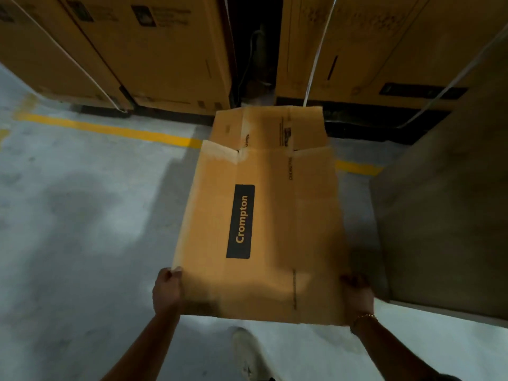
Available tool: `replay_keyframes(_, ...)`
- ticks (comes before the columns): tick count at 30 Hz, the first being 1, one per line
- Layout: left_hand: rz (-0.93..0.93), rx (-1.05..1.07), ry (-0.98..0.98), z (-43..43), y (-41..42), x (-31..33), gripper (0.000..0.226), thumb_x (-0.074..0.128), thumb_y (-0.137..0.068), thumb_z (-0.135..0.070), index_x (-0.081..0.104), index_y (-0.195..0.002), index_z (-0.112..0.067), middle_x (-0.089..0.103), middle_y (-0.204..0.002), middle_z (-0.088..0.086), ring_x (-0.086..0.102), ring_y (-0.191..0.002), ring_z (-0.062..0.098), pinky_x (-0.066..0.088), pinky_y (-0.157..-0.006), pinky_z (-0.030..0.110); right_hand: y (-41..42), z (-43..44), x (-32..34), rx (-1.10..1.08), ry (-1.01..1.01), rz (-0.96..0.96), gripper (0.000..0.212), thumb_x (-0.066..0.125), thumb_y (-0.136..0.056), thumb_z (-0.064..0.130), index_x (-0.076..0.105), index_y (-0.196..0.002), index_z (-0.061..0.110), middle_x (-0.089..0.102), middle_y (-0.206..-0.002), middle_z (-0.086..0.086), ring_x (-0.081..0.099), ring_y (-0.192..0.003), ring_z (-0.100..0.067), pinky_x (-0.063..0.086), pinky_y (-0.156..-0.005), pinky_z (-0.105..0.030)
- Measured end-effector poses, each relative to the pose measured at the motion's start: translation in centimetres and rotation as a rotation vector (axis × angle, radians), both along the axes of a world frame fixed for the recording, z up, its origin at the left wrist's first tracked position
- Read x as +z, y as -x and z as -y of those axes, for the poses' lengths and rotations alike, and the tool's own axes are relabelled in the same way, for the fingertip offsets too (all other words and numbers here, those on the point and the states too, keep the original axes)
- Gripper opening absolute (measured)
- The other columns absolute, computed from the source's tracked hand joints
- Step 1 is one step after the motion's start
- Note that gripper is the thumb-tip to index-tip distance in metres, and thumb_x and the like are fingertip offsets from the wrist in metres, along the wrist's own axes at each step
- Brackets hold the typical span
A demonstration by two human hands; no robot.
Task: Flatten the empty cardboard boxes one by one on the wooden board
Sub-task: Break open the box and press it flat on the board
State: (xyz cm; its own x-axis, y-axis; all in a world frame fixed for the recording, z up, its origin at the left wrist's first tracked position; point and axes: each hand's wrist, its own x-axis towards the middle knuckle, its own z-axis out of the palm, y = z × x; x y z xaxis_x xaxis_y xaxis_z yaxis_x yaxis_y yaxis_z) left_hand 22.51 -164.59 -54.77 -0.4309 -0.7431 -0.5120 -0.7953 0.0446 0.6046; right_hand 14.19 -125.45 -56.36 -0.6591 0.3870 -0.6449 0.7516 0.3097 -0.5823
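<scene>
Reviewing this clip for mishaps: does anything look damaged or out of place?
Nothing looks damaged. The Crompton box, already flat, hangs between the left hand and right hand over concrete floor; no wooden board shows.

The left forearm and the right forearm were bare along all that showed. A thin gold-coloured bracelet — small links, it seemed — circled the wrist behind the right hand. One pale, off-white shoe showed below — its laces only faintly visible.
</scene>
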Motion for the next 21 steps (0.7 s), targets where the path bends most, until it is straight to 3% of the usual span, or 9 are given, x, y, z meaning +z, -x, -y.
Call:
replay_keyframes(3, 0.034, -0.008, 0.001, 0.7, -0.2, -7.7, 0.031, 0.051, -0.101, -0.032, 0.062, -0.102, -0.004, 0.064, -0.102, 0.02, 0.058, -0.1, 0.041, 0.044, -0.091, 0.051, -1.3, 1.0, -7.0, -0.016, 0.001, -0.012, 0.024, 0.058, -0.097, 0.029, 0.06, -0.111, 0.01, 0.065, -0.106, -0.013, 0.059, -0.1, -0.036, 0.046, -0.088, -0.047)
replay_keyframes(6, 0.01, -0.022, -0.067, 0.6, 0.0, -12.9, 0.025, 0.055, -0.099, -0.028, 0.062, -0.101, -0.005, 0.063, -0.099, 0.017, 0.057, -0.098, 0.04, 0.046, -0.086, 0.048, -1.4, 0.8, -12.0, -0.006, 0.008, 0.016, 0.028, 0.058, -0.097, 0.035, 0.059, -0.111, 0.011, 0.062, -0.104, -0.01, 0.057, -0.099, -0.033, 0.045, -0.09, -0.046)
replay_keyframes(9, 0.019, -0.009, -0.141, 0.5, 0.0, -15.4, 0.031, 0.054, -0.086, -0.024, 0.062, -0.111, -0.007, 0.06, -0.107, 0.013, 0.055, -0.099, 0.033, 0.043, -0.077, 0.038, -0.8, 0.1, -15.4, 0.015, 0.042, 0.046, 0.015, 0.056, -0.097, 0.02, 0.061, -0.112, 0.018, 0.064, -0.103, -0.005, 0.06, -0.102, -0.034, 0.048, -0.095, -0.051)
replay_keyframes(10, 0.053, 0.0, -0.18, 0.5, -0.2, -15.7, 0.031, 0.055, -0.087, -0.019, 0.061, -0.115, -0.007, 0.06, -0.111, 0.013, 0.056, -0.101, 0.033, 0.045, -0.074, 0.037, -0.6, 0.0, -15.7, 0.028, 0.059, 0.065, 0.02, 0.056, -0.096, 0.014, 0.06, -0.115, 0.019, 0.065, -0.105, -0.005, 0.06, -0.106, -0.035, 0.049, -0.096, -0.053)
replay_keyframes(12, 0.122, -0.013, -0.25, 0.7, -1.3, -15.5, 0.039, 0.061, -0.085, -0.021, 0.06, -0.122, -0.008, 0.062, -0.119, 0.016, 0.059, -0.104, 0.036, 0.051, -0.076, 0.039, -0.5, 0.1, -14.7, 0.076, 0.086, 0.114, 0.032, 0.059, -0.096, 0.015, 0.053, -0.127, 0.019, 0.064, -0.118, -0.008, 0.058, -0.114, -0.035, 0.048, -0.098, -0.051)
replay_keyframes(14, 0.144, -0.083, -0.25, 0.4, -2.4, -13.8, 0.049, 0.065, -0.086, -0.038, 0.06, -0.126, -0.009, 0.063, -0.123, 0.016, 0.059, -0.11, 0.036, 0.05, -0.093, 0.046, -0.8, 0.6, -11.9, 0.135, 0.075, 0.139, 0.044, 0.061, -0.096, 0.032, 0.048, -0.136, 0.02, 0.059, -0.132, -0.008, 0.055, -0.121, -0.034, 0.044, -0.1, -0.045)
replay_keyframes(18, 0.069, -0.294, -0.175, -1.4, -2.7, -5.2, 0.054, 0.052, -0.092, -0.055, 0.062, -0.125, -0.013, 0.064, -0.124, 0.008, 0.058, -0.111, 0.027, 0.043, -0.093, 0.039, -1.7, 2.1, -3.1, 0.245, 0.084, 0.137, 0.052, 0.057, -0.096, 0.046, 0.045, -0.141, 0.023, 0.055, -0.141, -0.005, 0.05, -0.129, -0.029, 0.037, -0.105, -0.041)
replay_keyframes(21, 0.023, -0.404, -0.134, -2.5, -2.0, 3.1, 0.067, 0.05, -0.086, -0.066, 0.058, -0.133, -0.02, 0.059, -0.136, 0.002, 0.055, -0.123, 0.023, 0.042, -0.106, 0.043, -2.5, 3.3, 5.0, 0.353, 0.084, 0.099, 0.056, 0.055, -0.093, 0.052, 0.044, -0.142, 0.027, 0.053, -0.144, -0.001, 0.051, -0.129, -0.023, 0.038, -0.106, -0.039)
